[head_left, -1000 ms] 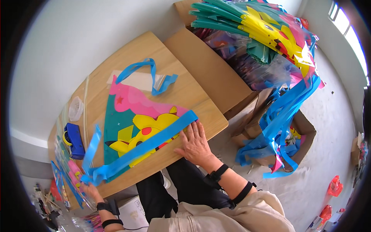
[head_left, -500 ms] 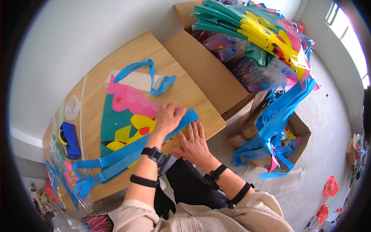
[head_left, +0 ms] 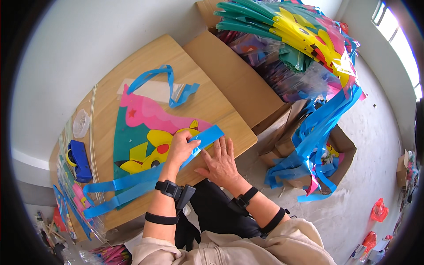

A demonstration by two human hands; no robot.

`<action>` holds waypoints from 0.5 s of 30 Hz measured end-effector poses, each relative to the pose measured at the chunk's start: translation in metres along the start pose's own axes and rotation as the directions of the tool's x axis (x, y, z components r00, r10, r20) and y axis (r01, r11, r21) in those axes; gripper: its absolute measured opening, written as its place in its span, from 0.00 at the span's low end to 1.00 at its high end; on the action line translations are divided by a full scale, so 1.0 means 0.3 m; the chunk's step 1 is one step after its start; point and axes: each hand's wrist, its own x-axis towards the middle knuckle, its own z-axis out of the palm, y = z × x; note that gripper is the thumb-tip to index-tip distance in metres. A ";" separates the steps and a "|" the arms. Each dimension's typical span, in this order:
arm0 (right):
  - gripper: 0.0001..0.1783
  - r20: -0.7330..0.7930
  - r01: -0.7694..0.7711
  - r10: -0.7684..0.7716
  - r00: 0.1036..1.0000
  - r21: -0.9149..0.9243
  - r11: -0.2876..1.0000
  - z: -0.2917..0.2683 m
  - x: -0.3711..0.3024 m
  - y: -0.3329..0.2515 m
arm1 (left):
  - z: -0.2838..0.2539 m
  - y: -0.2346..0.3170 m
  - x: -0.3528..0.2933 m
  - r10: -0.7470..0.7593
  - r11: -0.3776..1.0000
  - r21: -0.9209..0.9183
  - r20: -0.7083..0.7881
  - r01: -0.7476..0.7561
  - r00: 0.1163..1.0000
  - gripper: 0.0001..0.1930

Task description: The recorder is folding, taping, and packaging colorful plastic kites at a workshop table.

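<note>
A flat printed kite (head_left: 148, 110) in pink, green and yellow lies on the wooden table (head_left: 201, 84). Across its near edge runs a wide blue ribbon (head_left: 211, 135), which doubles back in a fold toward the table's left. The fingers of my left hand (head_left: 179, 149) are curled and pinch the ribbon near its right end. My right hand (head_left: 219, 165) lies flat with fingers apart at the table's front edge, its fingertips by the ribbon and holding nothing. Another blue ribbon strip (head_left: 171, 84) loops over the kite's far corner and a clear plastic bag (head_left: 152, 91).
A blue tape dispenser (head_left: 81, 161) and a clear plastic dish (head_left: 81, 123) stand at the table's left. Beyond the right edge, a large cardboard box (head_left: 234, 73) bears piled printed kites (head_left: 304, 37). Long blue ribbons hang into a smaller open box (head_left: 344, 174) on the floor.
My left hand has drawn slightly left and nearer to me, its fingers now closed on the ribbon. The ribbon's left loop has flattened. The right hand has stayed put.
</note>
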 end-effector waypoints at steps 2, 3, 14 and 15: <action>0.38 0.016 -0.019 0.018 1.000 0.012 1.000 -0.006 0.002 -0.007 | -0.011 -0.001 -0.020 -0.043 0.999 0.003 0.043 0.042 0.998 0.17; 0.38 0.010 -0.021 0.021 1.000 0.018 1.000 -0.006 0.002 -0.008 | -0.017 0.000 -0.030 0.005 0.999 0.044 0.061 -0.008 0.998 0.17; 0.37 0.005 -0.029 0.029 1.000 -0.026 0.999 -0.009 0.003 -0.008 | -0.059 -0.024 -0.155 0.034 0.998 0.056 0.088 -0.039 0.996 0.15; 0.38 -0.007 -0.028 0.028 1.000 -0.019 0.999 -0.010 0.004 -0.013 | -0.081 -0.051 -0.160 0.000 0.999 0.048 0.093 -0.005 0.996 0.15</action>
